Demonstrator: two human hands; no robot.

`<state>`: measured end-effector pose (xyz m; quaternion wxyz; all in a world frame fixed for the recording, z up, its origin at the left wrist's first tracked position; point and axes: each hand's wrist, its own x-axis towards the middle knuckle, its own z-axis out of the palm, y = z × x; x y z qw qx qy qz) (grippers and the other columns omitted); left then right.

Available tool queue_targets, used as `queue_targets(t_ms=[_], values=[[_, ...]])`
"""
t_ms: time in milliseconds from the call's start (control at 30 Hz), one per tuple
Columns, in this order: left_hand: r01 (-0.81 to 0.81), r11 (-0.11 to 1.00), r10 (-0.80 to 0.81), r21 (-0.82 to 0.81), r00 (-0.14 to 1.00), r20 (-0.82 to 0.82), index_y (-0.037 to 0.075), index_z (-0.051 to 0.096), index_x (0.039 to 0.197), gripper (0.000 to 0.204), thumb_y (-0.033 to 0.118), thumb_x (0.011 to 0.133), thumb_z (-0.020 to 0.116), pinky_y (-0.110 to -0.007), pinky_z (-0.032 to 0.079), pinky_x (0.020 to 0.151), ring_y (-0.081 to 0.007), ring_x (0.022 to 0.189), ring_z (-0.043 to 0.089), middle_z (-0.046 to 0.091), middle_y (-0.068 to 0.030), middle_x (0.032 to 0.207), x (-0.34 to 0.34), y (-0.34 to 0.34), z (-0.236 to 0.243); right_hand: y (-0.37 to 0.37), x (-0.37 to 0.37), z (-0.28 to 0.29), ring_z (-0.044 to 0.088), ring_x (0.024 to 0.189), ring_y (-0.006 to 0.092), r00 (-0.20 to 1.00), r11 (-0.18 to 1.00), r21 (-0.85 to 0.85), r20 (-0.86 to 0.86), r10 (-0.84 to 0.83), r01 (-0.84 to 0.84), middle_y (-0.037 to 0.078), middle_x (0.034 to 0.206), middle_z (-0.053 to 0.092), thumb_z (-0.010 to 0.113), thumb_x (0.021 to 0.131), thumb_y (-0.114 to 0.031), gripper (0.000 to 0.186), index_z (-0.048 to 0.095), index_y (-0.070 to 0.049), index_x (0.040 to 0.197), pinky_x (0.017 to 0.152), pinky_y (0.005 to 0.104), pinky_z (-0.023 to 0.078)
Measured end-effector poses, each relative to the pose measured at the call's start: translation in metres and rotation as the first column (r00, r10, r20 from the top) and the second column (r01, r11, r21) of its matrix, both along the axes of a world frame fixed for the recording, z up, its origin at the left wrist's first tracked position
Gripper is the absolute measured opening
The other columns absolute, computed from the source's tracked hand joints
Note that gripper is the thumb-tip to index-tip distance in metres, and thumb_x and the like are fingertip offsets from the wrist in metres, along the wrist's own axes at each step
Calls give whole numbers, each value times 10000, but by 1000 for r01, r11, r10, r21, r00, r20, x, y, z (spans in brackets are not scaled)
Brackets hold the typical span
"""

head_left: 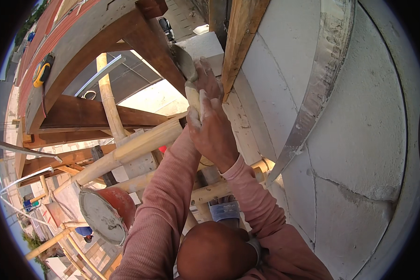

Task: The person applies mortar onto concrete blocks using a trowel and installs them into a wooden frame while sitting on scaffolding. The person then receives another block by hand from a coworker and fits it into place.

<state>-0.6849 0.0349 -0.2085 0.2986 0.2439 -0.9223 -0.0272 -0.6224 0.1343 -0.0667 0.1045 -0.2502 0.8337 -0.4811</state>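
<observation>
Here both hands [209,107] clasp the trowel [185,70] handle.

Ribbed pink long sleeves [165,205] cover both forearms, and the hands [210,112] look bare.

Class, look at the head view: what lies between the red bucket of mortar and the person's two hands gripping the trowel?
In the head view, thick bamboo scaffold poles cross between the bucket and the hands.

Mortar-smeared steel trowel [184,63], pale handle, blade tilted up-left against white block [205,46].
</observation>
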Motion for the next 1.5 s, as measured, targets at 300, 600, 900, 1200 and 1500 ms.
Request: queue_targets(t_ms=[300, 600, 900, 1200, 1500], values=[[22, 988, -16, -156, 999, 38, 86, 528, 1362, 439, 365, 1023, 521, -391, 553, 819, -259, 983, 650, 620, -95, 1128, -4, -5, 4, 6, -8, -5, 658, 999, 440, 998, 999, 3, -39, 44, -44, 293, 1129, 545, 594, 985, -184, 568, 430, 156, 1410, 845, 457, 574], [103, 985, -108, 138, 994, 27, 67, 514, 1392, 478, 323, 991, 555, -402, 558, 821, -274, 972, 669, 570, -128, 1229, 7, -8, -17, -18, -10, 5, 636, 1049, 504, 998, 996, 92, 55, -21, 16, 338, 1166, 605, 583, 998, -246, 552, 479, 139, 1379, 907, 498, 529], [144, 963, -152, 230, 988, 19, 47, 500, 1421, 526, 282, 958, 589, -412, 562, 823, -288, 961, 687, 519, -162, 1330, 10, -8, -28, -23, 9, -10, 640, 1022, 495, 998, 1000, 15, -70, -3, 4, 338, 1117, 584, 588, 996, -221, 568, 449, 152, 1402, 899, 493, 542], [161, 949, -174, 272, 984, 25, 28, 486, 1450, 582, 241, 926, 623, -422, 567, 825, -303, 951, 706, 469, -195, 1431, 15, -3, -27, -22, 8, -17, 630, 1035, 505, 997, 999, -18, -68, -44, 43, 353, 1129, 581, 594, 992, -196, 549, 460, 154, 1394, 902, 490, 527], [237, 703, -219, 671, 969, -114, 9, 472, 1479, 643, 200, 893, 656, -432, 572, 827, -318, 940, 725, 419, -229, 1532, -2, -25, -98, -4, -27, -25, 687, 843, 412, 997, 997, -71, -72, -10, 5, 259, 1036, 668, 597, 1000, -247, 480, 548, 87, 1342, 741, 437, 549]])
